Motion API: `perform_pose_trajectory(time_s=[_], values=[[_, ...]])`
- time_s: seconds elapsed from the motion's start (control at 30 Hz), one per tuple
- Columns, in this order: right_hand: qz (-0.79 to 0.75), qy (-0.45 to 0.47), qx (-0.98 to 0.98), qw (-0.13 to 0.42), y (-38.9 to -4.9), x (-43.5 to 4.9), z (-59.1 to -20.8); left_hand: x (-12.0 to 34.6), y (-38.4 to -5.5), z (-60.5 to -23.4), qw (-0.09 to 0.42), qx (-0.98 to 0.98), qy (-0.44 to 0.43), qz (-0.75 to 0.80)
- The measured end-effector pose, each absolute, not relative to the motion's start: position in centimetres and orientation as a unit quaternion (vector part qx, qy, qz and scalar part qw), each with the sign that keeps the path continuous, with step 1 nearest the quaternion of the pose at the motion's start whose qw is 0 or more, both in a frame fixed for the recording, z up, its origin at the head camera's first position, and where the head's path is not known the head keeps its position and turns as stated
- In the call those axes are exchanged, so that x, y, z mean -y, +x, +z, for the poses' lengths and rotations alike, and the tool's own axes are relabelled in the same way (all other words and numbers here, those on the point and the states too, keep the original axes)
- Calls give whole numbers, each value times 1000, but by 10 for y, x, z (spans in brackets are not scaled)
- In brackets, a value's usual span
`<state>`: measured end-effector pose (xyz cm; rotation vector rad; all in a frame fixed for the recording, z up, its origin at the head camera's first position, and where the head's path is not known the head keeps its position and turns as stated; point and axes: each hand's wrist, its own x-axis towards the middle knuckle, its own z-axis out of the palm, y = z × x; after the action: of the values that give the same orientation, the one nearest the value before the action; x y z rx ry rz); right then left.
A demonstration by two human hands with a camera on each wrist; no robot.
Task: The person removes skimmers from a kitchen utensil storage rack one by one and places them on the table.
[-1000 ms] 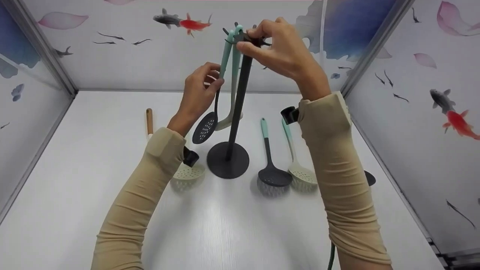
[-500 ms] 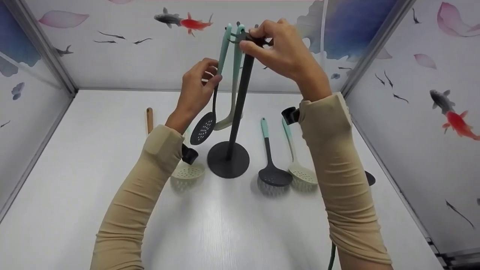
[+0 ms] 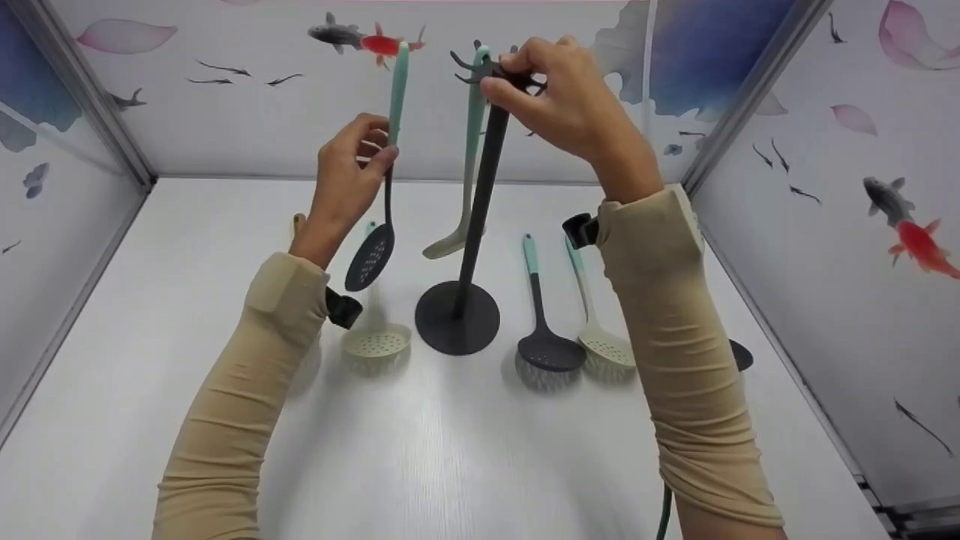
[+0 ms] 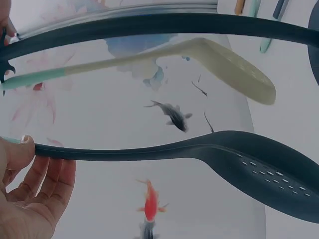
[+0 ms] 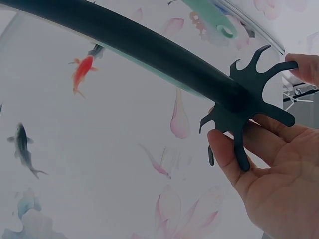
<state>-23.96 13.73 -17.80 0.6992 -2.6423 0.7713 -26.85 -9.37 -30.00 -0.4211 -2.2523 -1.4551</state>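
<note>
My left hand (image 3: pixel 345 169) pinches a black slotted spoon (image 3: pixel 370 257) around the lower end of its mint handle. The spoon hangs head down in the air, left of a black utensil stand (image 3: pixel 480 195) and apart from it. With my right hand (image 3: pixel 574 97) I grip the hooked top (image 5: pixel 239 109) of the stand, thumb and fingers among its curved hooks. On one hook hangs a cream utensil (image 4: pixel 234 69) with a mint handle and an angled head with faint slots. The round base (image 3: pixel 457 319) of the stand rests on the white table.
A cream skimmer (image 3: pixel 376 341) lies left of the base. To the right lie a black skimmer (image 3: pixel 551 351) and another cream skimmer (image 3: pixel 606 349). A brown handle (image 3: pixel 298 223) and a black round edge (image 3: pixel 741 355) show partly behind my arms. Printed walls (image 3: pixel 225 127) enclose the table.
The black slotted spoon has come off the stand's hook and moved left with my left hand. My right hand stays on the stand's top.
</note>
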Motion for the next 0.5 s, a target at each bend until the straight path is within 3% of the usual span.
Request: perform_pose_trajectory(time_s=[0.5], values=[[281, 240, 917, 151, -241, -137, -182, 184, -263, -329, 236, 848, -25, -474]])
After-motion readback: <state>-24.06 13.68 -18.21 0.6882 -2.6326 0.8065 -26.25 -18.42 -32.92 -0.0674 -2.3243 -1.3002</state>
